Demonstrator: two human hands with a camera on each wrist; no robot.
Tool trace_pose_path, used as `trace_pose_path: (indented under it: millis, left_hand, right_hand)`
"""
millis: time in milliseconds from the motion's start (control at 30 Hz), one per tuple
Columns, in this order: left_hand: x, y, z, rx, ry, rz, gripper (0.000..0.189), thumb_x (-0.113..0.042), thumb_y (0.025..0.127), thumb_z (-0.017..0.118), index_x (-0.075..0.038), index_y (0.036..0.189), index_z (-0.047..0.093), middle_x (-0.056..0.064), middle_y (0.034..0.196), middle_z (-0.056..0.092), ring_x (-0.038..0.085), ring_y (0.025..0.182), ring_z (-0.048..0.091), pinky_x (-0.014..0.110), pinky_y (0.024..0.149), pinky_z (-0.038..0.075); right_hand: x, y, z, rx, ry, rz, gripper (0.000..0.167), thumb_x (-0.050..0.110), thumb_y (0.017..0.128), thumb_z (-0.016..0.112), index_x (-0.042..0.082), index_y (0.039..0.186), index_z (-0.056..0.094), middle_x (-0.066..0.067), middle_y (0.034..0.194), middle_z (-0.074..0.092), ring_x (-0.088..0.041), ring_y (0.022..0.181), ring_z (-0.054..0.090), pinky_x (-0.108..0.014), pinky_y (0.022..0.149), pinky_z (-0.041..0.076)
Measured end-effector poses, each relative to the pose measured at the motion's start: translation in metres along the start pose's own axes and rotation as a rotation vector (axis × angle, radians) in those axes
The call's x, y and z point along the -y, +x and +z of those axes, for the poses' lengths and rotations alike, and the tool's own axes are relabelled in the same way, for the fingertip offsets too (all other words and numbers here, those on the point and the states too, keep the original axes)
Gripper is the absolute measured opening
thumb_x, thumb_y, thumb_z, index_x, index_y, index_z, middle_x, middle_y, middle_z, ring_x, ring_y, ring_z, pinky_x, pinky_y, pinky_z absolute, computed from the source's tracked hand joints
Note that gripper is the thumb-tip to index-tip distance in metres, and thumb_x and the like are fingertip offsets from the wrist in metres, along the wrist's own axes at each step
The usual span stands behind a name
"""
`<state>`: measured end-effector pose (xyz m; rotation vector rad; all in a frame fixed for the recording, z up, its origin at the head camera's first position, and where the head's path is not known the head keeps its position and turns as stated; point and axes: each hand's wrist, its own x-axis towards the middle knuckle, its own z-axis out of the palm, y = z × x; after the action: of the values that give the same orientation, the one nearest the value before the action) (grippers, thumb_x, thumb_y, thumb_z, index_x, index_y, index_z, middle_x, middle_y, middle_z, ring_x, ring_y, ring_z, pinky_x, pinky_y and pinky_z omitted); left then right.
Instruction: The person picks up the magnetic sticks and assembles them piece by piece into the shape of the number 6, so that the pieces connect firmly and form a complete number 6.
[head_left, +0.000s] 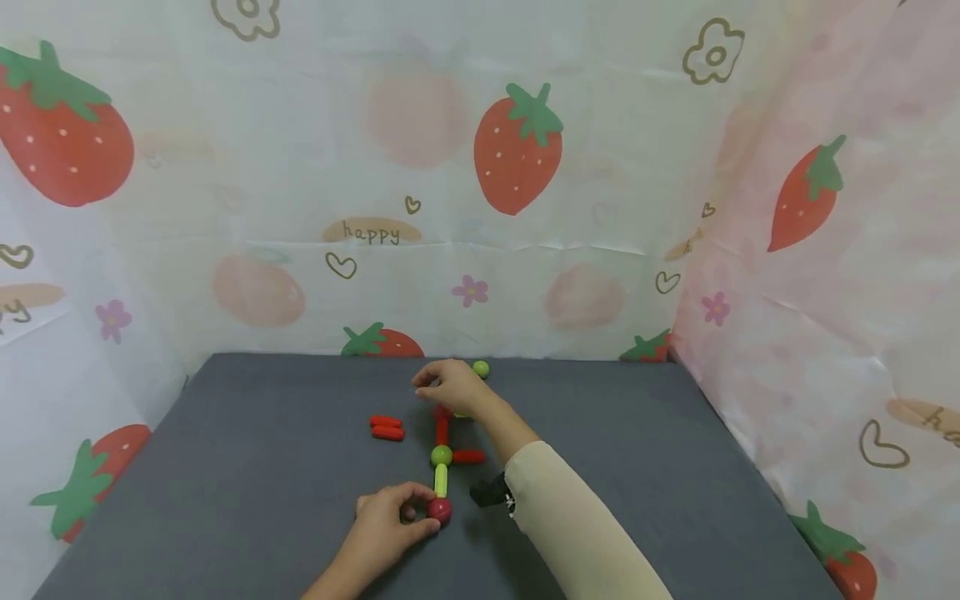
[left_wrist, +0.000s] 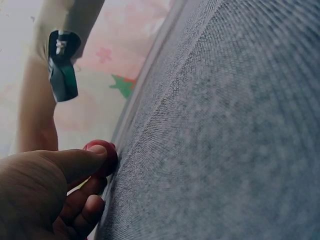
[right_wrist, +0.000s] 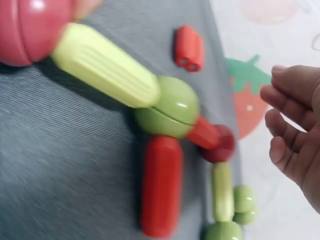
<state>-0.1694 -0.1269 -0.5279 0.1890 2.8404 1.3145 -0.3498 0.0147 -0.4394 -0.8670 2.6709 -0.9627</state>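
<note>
Glossy green ball [right_wrist: 172, 102] and smooth red rod [right_wrist: 162, 187], seemingly plastic; matt, woven cloth tabletop [left_wrist: 215, 140].

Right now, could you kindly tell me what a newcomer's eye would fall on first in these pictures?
Probably the big printed strawberries on the pale cloth behind the dark grey table. Next would come the branching chain of red and green balls and rods near the table's middle, with the left hand pinching the red ball at its near end. The right hand hangs above its far part, holding nothing.
</note>
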Motion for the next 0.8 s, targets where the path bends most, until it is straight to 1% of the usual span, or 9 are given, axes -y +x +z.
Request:
trace_pose_path:
  millis: [133, 200, 300, 367, 467, 567, 800]
  left_hand:
    - [-0.001, -0.001, -0.001, -0.001, 0.003, 0.011, 0.030, -0.035, 0.079, 0.088, -0.025, 0.105, 0.075, -0.017, 0.092, 0.069, 0.003, 0.078, 0.056, 0.043, 0.082, 0.028]
    - [-0.001, -0.001, -0.002, -0.003, 0.007, 0.012, 0.031, -0.035, 0.079, 0.088, -0.024, 0.105, 0.075, -0.016, 0.093, 0.069, 0.003, 0.078, 0.056, 0.043, 0.082, 0.029]
    - [-0.002, 0.000, -0.004, -0.002, 0.016, 0.012, 0.032, -0.036, 0.080, 0.088, -0.024, 0.106, 0.075, -0.015, 0.093, 0.069, 0.003, 0.078, 0.055, 0.043, 0.081, 0.029]
    - [-0.003, 0.000, -0.004, -0.003, 0.016, 0.010, 0.032, -0.036, 0.080, 0.088, -0.024, 0.106, 0.075, -0.015, 0.093, 0.069, 0.003, 0.078, 0.056, 0.043, 0.082, 0.029]
    - [-0.002, 0.000, -0.005, -0.004, 0.018, 0.009, 0.032, -0.036, 0.079, 0.088, -0.024, 0.106, 0.075, -0.015, 0.092, 0.069, 0.003, 0.078, 0.056, 0.043, 0.082, 0.030]
    - [-0.002, 0.000, -0.005, -0.004, 0.018, 0.008, 0.033, -0.037, 0.079, 0.088, -0.025, 0.107, 0.074, -0.015, 0.091, 0.069, 0.003, 0.078, 0.055, 0.043, 0.082, 0.030]
    - [0.000, -0.001, -0.003, 0.013, 0.007, 0.005, 0.033, -0.038, 0.080, 0.088, -0.025, 0.107, 0.074, -0.016, 0.092, 0.069, 0.003, 0.078, 0.055, 0.044, 0.083, 0.029]
  right_hand:
    - [-0.002, 0.006, 0.016, 0.015, -0.008, 0.001, 0.027, 0.023, 0.099, 0.070, 0.013, 0.124, 0.073, 0.002, 0.118, 0.072, -0.013, 0.107, 0.065, -0.029, 0.087, 0.053]
    - [-0.002, 0.009, 0.022, 0.025, 0.006, 0.003, 0.029, 0.023, 0.098, 0.071, 0.011, 0.125, 0.073, 0.001, 0.118, 0.072, -0.013, 0.105, 0.066, -0.028, 0.085, 0.054]
    - [-0.001, 0.014, 0.029, 0.047, -0.007, 0.021, 0.029, 0.024, 0.097, 0.073, 0.013, 0.123, 0.074, 0.003, 0.115, 0.073, -0.011, 0.102, 0.066, -0.025, 0.081, 0.053]
    - [0.001, 0.018, 0.034, 0.061, -0.037, 0.035, 0.029, 0.026, 0.096, 0.075, 0.014, 0.122, 0.074, 0.005, 0.114, 0.073, -0.010, 0.100, 0.066, -0.025, 0.079, 0.053]
    - [0.004, 0.022, 0.039, 0.080, -0.077, 0.053, 0.029, 0.029, 0.094, 0.077, 0.017, 0.120, 0.076, 0.008, 0.110, 0.073, -0.008, 0.096, 0.066, -0.025, 0.078, 0.053]
    - [0.006, 0.026, 0.044, 0.097, -0.088, 0.069, 0.027, 0.032, 0.093, 0.078, 0.020, 0.117, 0.077, 0.010, 0.108, 0.073, -0.007, 0.092, 0.065, -0.025, 0.076, 0.053]
    - [0.008, 0.027, 0.053, 0.155, -0.021, 0.113, 0.027, 0.028, 0.091, 0.080, 0.018, 0.116, 0.077, 0.006, 0.105, 0.072, -0.008, 0.077, 0.066, -0.025, 0.067, 0.055]
